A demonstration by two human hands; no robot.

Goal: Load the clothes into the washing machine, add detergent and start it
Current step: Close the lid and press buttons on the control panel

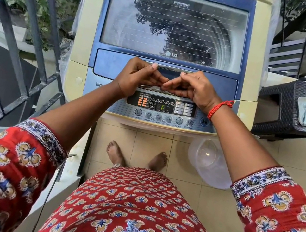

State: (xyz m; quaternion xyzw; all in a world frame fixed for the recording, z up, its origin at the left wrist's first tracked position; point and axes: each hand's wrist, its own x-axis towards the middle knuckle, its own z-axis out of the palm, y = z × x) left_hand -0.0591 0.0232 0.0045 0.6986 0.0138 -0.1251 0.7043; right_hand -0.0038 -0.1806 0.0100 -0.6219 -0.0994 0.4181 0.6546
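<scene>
A top-loading washing machine [83,42] with a blue lid stands in front of me. Its glass lid [174,25] lies flat and reflects a tree, with the steel drum dimly visible beneath. My left hand [138,78] and my right hand [195,88] both grip the front edge of the lid, fingers curled under the handle and thumbs on top. The fingertips of both hands nearly meet in the middle. Just below my hands the control panel [162,105] is lit and its display shows an "F". No clothes or detergent are in view.
A clear plastic tub [209,162] lies on the tiled floor at the machine's right foot. A dark woven stool [296,108] stands to the right of the machine. A metal railing [29,32] runs along the left. My bare feet [136,158] stand close to the machine.
</scene>
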